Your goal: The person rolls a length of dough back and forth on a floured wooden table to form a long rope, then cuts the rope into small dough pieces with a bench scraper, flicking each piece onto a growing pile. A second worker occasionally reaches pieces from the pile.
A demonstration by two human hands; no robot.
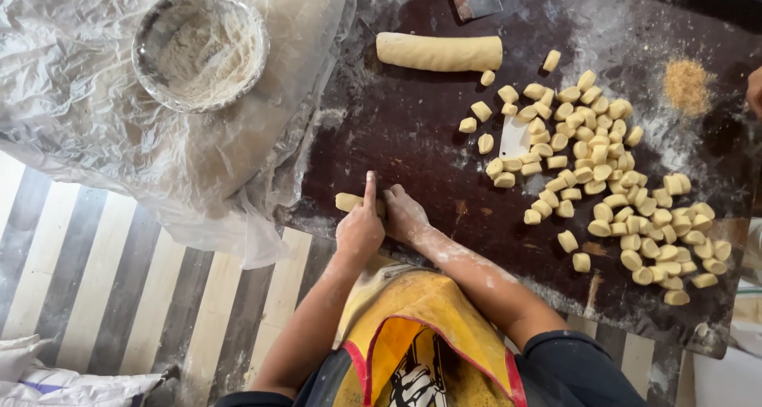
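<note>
Both bare forearms reach forward and converge. The left hand (359,226) lies knuckles up, index finger extended straight ahead, other fingers curled. The right hand (403,213), dusted white along wrist and forearm, presses palm-down just beside it, fingers bent.

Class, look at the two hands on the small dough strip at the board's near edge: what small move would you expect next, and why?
Probably rolling the dough strip outward under both palms: the left hand and right hand press on it together, and it looks thicker than the cut pieces heaped to the right.
</note>
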